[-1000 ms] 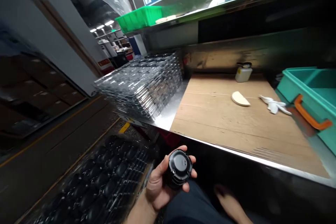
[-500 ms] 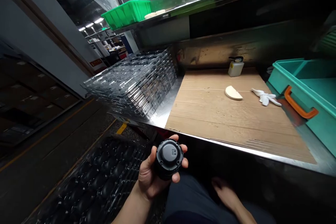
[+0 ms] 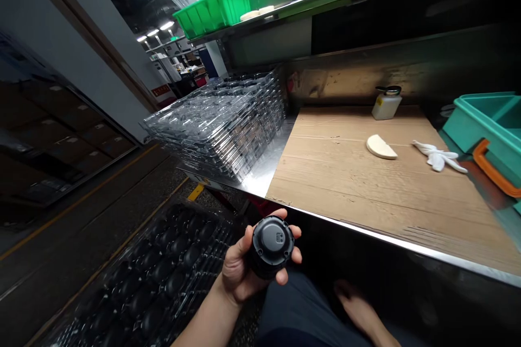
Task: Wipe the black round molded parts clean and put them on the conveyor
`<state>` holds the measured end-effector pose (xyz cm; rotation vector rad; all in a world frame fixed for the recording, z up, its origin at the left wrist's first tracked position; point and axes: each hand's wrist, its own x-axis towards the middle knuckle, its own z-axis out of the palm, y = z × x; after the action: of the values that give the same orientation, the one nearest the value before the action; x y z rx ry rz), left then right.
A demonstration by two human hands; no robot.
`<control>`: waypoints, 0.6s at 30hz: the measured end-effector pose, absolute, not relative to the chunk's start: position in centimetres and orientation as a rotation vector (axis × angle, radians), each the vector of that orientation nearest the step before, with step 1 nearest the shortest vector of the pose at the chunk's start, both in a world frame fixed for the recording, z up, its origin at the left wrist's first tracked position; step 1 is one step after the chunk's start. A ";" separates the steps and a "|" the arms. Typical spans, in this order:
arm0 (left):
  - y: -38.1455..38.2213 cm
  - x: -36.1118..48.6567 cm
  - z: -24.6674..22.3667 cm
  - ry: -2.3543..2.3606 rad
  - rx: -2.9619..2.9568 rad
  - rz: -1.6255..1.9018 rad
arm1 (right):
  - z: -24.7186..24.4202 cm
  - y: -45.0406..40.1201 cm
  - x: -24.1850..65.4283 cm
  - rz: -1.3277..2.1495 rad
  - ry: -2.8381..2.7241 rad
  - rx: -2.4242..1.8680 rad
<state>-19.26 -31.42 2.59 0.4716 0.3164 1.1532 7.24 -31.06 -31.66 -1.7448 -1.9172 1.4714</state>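
Observation:
My left hand (image 3: 243, 268) is wrapped round a black round plastic housing (image 3: 273, 239), held up in front of the table's edge. The housing's domed face with a small square mark points toward me, and small lugs sit around its rim. Lower right, my right hand (image 3: 350, 297) rests by my dark-trousered leg (image 3: 303, 309); its fingers are lost in shadow. Left of my left forearm, a clear tray (image 3: 203, 276) holds several similar black round parts (image 3: 153, 312) low down.
A stack of clear plastic trays (image 3: 228, 119) stands on the table's left. On the cardboard sheet (image 3: 325, 173) lie a cream half-disc pad (image 3: 381, 147) and white glove (image 3: 438, 157), near a pump bottle (image 3: 386, 103). A teal bin (image 3: 484, 124) sits right; a green basket (image 3: 215, 13) is above.
The view has turned slightly left, so the table and its things sit farther right in the picture. My left hand still holds the black housing in the same pose.

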 end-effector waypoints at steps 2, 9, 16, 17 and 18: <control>-31.4 -19.5 2.5 0.320 0.474 1.144 | -31.6 -31.0 7.2 1.479 -1.928 -1.737; -31.0 -19.9 2.3 0.332 0.477 1.140 | -31.8 -30.8 7.0 1.491 -1.950 -1.740; -31.2 -21.0 3.8 0.593 0.678 1.244 | -31.9 -30.5 5.9 1.385 -1.949 -1.806; -31.4 -21.9 5.1 0.686 0.770 1.269 | -31.4 -30.0 5.5 1.332 -1.944 -1.827; -31.6 -22.9 6.6 0.796 0.874 1.299 | -30.9 -29.4 5.1 1.298 -1.950 -1.813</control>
<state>-22.92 -31.59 6.62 0.8737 0.7959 1.2992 5.08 -29.43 -30.92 -1.8126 -1.9496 1.2984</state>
